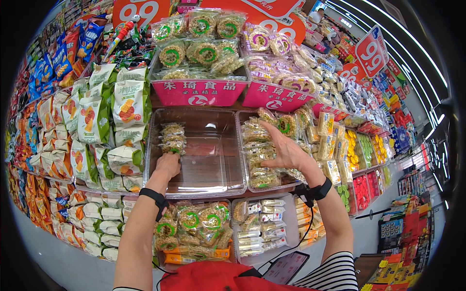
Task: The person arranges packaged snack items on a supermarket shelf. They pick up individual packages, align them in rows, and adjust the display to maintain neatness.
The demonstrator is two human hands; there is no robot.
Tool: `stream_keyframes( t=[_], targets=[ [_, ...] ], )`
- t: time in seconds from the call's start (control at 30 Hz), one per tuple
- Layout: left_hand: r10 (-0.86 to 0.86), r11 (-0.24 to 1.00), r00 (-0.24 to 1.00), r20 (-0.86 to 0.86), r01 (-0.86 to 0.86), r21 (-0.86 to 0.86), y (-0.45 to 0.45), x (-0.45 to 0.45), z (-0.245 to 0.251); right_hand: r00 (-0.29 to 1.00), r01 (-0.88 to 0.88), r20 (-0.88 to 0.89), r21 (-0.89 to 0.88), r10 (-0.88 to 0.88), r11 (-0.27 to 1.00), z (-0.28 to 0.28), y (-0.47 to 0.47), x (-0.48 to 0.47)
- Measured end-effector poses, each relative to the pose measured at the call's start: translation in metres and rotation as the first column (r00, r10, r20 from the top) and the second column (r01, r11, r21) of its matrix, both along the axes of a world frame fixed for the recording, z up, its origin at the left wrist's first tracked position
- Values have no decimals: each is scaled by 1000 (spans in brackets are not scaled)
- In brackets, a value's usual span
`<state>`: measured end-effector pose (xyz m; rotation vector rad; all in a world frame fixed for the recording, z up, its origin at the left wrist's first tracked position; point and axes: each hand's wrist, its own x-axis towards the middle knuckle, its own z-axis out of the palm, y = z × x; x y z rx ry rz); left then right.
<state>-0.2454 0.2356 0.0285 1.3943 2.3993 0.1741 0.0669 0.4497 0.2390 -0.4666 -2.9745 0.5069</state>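
My left hand (169, 165) is in a clear plastic bin (204, 167), at the near end of a short row of wrapped puffed-grain cakes (172, 134). Its fingertips touch the nearest packet but are partly hidden, so a grip is unclear. The row stands along the bin's left side; the bin's brown base shows to its right. My right hand (289, 149) is over the neighbouring clear bin, thumb and fingers spread wide. Under it lie wrapped grain cakes (259, 145), some in rows and some loose. The right hand holds nothing that I can see.
Pink-fronted bins (198, 92) of wrapped cakes rise behind. Green-and-white snack bags (129, 98) stand at left; stacked wrapped bars (326, 134) are at right. Lower bins hold grain cakes (196, 222) and white-wrapped bars (271, 218). A cabled phone (285, 267) hangs at my front.
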Motion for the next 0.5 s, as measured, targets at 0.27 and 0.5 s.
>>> stream_keyframes(
  t=[0.27,0.5],
  targets=[
    [9,999,1000,-10,-10,-35,2,3,7,984,-118,173,462,42,879,8,-22,-20],
    [-10,997,1000,17,11,-78,4,0,5,947,-220,313,791,-69,571,-2,-46,-56]
  ],
)
